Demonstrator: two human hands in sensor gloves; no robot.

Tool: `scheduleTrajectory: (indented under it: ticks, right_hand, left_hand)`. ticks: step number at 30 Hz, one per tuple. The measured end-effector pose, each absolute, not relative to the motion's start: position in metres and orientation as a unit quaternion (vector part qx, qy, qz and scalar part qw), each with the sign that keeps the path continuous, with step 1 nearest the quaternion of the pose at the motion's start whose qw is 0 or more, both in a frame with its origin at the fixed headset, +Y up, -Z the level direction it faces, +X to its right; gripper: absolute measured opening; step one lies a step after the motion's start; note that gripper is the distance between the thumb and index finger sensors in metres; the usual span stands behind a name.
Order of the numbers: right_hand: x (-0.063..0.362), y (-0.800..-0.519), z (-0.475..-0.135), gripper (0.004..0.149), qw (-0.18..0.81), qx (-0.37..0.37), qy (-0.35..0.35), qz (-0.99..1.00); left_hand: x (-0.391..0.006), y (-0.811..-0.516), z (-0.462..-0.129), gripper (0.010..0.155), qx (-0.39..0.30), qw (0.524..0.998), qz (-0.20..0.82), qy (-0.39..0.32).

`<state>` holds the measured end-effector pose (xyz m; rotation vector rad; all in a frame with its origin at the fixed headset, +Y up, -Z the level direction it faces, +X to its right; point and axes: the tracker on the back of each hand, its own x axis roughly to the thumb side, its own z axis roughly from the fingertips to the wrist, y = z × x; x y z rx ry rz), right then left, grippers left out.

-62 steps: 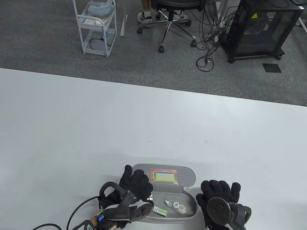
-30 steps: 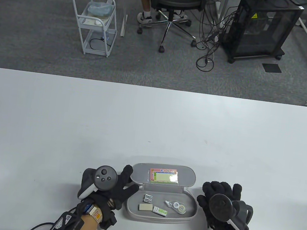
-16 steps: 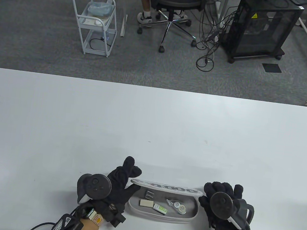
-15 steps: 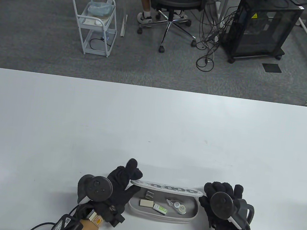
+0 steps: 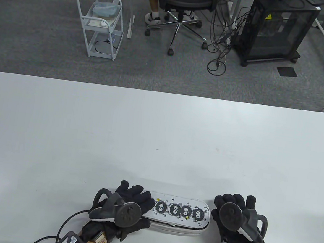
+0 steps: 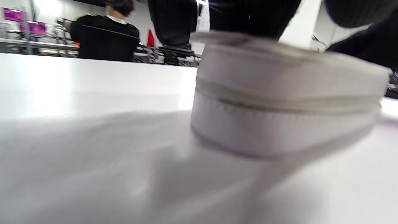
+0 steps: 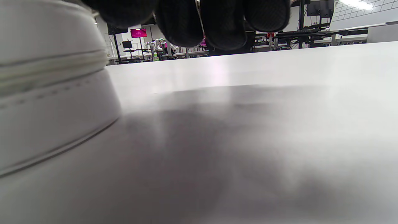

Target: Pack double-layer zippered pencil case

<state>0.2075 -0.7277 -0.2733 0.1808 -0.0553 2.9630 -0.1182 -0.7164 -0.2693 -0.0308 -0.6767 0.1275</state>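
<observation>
Case (image 5: 179, 215) lies closed on the white desk (image 5: 160, 133), near its front edge, long side running left to right between the two gloved hands. Its lid faces up and shows a row of four black round cartoon faces. In the left wrist view the case (image 6: 286, 93) sits flat on the desk (image 6: 93, 155), the zipper line running around its side wall; whether the zipper is drawn shut cannot be told. The left hand (image 5: 131, 210) rests on the left end of the lid, fingers (image 5: 137, 194) spread flat over it and pressing down, not clenched around anything. The right hand (image 5: 234, 219) sits just beside the right end of the case, fingers (image 7: 202, 21) curled downward above the desk (image 7: 248, 124); whether they touch the case (image 7: 46, 93) cannot be told. A black tracker is strapped to the back of each hand.
</observation>
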Motion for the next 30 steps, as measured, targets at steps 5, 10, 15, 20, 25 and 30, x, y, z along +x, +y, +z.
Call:
scheduleTrajectory:
  ticks: [5,10,15,20,25,30]
  right_hand:
    - [0.205,-0.729,-0.275,0.057,0.078,0.064,-0.019,0.995]
    - [0.204,-0.729,-0.274,0.057,0.076,0.066,-0.018,0.995]
    - [0.203,-0.727,-0.272,0.057,0.081,0.070,-0.028,0.994]
    - [0.202,-0.727,-0.272,0.057,0.078,0.075,-0.029,0.994]
    - [0.197,-0.729,-0.271,0.057,0.074,0.099,-0.022,0.992]
    - [0.192,-0.735,-0.271,0.064,0.084,0.190,0.000,0.978]
  left_hand:
    - [-0.095,-0.700,-0.262,0.067,0.087,0.943,0.044,-0.317]
    - [-0.064,-0.700,-0.271,0.091,0.010,0.957,-0.028,-0.290]
    - [-0.046,-0.736,-0.285,0.105,-0.119,0.955,0.025,-0.269]
    - [-0.046,-0.743,-0.278,0.114,-0.110,0.953,-0.027,-0.283]
    - [-0.043,-0.744,-0.272,0.103,0.007,0.940,-0.102,-0.325]
    - [-0.062,-0.745,-0.278,0.101,0.041,0.901,-0.058,-0.428]
